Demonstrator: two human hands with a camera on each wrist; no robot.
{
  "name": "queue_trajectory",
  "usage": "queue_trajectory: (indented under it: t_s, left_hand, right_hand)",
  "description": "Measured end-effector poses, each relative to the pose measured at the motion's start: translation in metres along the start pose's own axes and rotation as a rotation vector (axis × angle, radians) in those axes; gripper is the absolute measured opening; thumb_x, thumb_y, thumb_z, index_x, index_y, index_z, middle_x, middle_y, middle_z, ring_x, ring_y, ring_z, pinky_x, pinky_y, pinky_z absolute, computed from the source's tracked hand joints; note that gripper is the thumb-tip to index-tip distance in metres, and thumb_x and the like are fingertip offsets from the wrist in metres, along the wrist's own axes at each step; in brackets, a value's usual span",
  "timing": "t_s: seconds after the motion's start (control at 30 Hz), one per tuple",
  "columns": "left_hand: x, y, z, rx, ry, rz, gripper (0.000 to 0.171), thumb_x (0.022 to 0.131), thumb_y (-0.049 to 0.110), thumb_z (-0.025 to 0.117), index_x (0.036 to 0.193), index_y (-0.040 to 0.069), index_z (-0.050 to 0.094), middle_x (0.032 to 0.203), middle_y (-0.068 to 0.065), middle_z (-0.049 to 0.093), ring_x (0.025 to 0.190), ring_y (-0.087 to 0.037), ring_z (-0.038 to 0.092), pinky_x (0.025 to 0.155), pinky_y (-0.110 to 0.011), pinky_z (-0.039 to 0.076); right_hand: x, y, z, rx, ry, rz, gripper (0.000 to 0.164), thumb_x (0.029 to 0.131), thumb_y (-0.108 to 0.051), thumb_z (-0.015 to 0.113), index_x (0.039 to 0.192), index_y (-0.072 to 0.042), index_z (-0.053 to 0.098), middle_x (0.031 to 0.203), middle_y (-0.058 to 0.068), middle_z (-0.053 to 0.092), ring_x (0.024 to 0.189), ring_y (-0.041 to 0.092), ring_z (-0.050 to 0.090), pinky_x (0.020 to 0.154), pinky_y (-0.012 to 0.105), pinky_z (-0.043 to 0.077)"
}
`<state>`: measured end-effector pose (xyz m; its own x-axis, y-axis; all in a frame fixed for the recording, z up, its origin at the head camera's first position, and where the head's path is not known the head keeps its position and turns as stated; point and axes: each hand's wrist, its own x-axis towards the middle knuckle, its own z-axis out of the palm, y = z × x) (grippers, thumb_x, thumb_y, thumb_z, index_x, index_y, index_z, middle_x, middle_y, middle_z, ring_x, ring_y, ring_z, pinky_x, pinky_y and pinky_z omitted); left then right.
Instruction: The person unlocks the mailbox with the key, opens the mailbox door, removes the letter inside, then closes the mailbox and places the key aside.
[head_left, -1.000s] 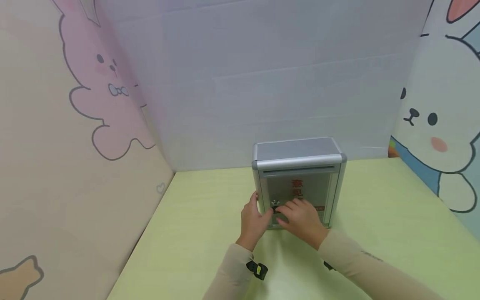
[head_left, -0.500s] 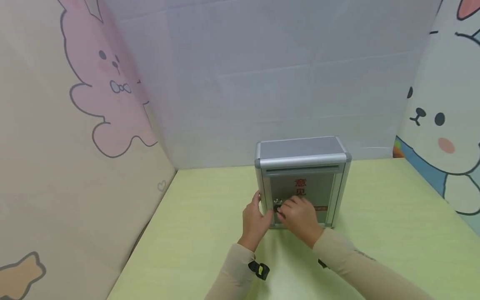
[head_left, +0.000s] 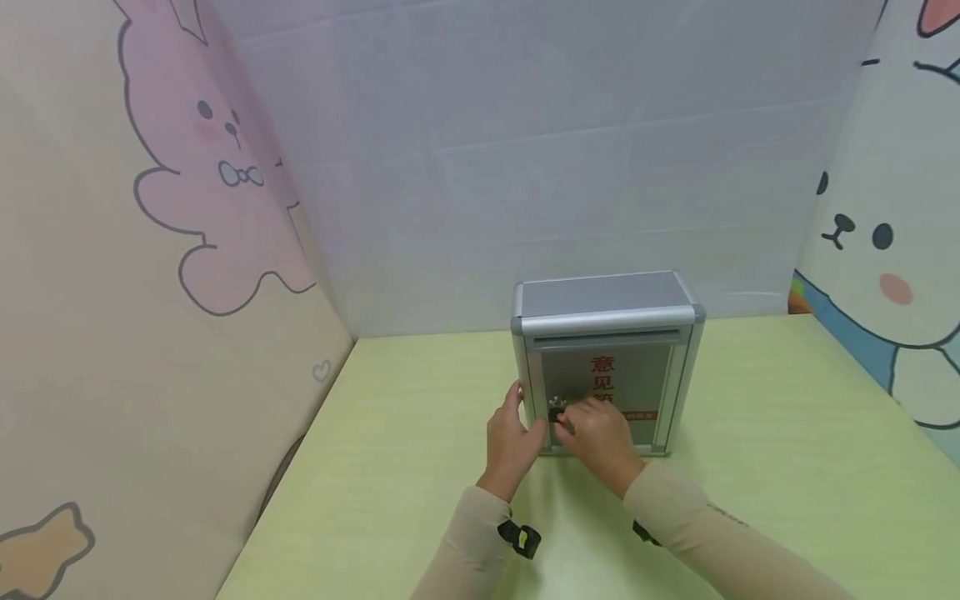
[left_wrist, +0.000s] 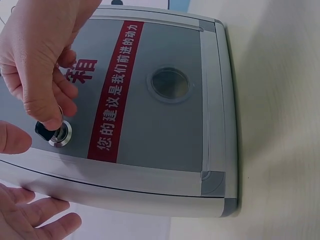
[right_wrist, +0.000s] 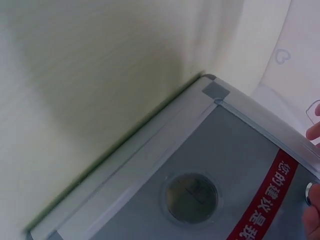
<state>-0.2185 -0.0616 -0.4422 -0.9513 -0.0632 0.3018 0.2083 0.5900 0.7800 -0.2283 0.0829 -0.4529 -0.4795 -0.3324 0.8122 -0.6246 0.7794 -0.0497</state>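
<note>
Head view: the metal-framed box is stood upright on the pale green tabletop; its black-headed key is pinched between thumb and finger by the right grip, at the lock on the front; the left grip is spread at the left edge, fingers along the side and thumb toward the front, presumably so that the box is steadied; behind, a pale backdrop is hung; a pink rabbit is printed at left, a white rabbit at right
</note>
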Motion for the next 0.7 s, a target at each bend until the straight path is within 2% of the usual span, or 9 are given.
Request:
queue_trajectory:
  t_s: [0.03, 0.23, 0.33, 0.47, 0.7]
  left_hand:
    - [0.0002, -0.0001, 0.0002, -0.002, -0.002, -0.003, 0.062, 0.082, 0.011, 0.056, 0.141, 0.000, 0.045, 0.130, -0.021, 0.059, 0.097, -0.040, 0.061, 0.070, -0.040, 0.042]
    - [0.0008, 0.0003, 0.0007, -0.003, -0.004, -0.006, 0.062, 0.082, 0.011, 0.056, 0.142, 0.000, 0.044, 0.131, -0.022, 0.059, 0.098, -0.040, 0.061, 0.069, -0.040, 0.043]
    - [0.0000, 0.0005, 0.0007, -0.009, -0.004, -0.012, 0.062, 0.082, 0.011, 0.057, 0.142, 0.000, 0.044, 0.131, -0.021, 0.059, 0.108, -0.040, 0.060, 0.078, -0.047, 0.048]
    - [-0.0005, 0.0002, 0.0002, -0.020, 0.004, -0.029, 0.063, 0.081, 0.012, 0.057, 0.142, 0.001, 0.045, 0.130, -0.021, 0.060, 0.115, -0.039, 0.058, 0.089, -0.054, 0.047]
    - [0.0009, -0.0007, 0.0007, -0.042, 0.019, -0.015, 0.064, 0.077, 0.012, 0.060, 0.139, 0.001, 0.047, 0.127, -0.022, 0.062, 0.109, -0.039, 0.061, 0.083, -0.049, 0.051]
  right_hand:
    - [-0.0002, -0.0008, -0.0003, 0.008, -0.008, 0.016, 0.027, 0.059, -0.009, 0.090, 0.064, -0.006, 0.064, 0.063, 0.002, 0.065, 0.057, 0.016, 0.058, 0.054, 0.032, 0.049]
    - [-0.0021, -0.0038, -0.0009, 0.048, -0.007, 0.062, 0.028, 0.061, -0.004, 0.088, 0.063, -0.007, 0.060, 0.062, 0.003, 0.064, 0.054, 0.015, 0.054, 0.054, 0.032, 0.048]
    - [-0.0023, -0.0043, -0.0012, 0.046, -0.005, 0.051, 0.028, 0.060, -0.003, 0.089, 0.065, -0.007, 0.062, 0.063, 0.003, 0.065, 0.056, 0.015, 0.056, 0.056, 0.033, 0.050]
    - [-0.0006, -0.0047, -0.0014, 0.029, -0.027, 0.032, 0.025, 0.061, -0.005, 0.090, 0.068, -0.006, 0.066, 0.065, 0.003, 0.067, 0.060, 0.016, 0.060, 0.060, 0.034, 0.052]
    - [-0.0020, -0.0046, -0.0007, 0.062, -0.044, 0.059, 0.023, 0.064, -0.004, 0.088, 0.072, -0.004, 0.067, 0.068, 0.005, 0.068, 0.062, 0.017, 0.064, 0.064, 0.034, 0.054]
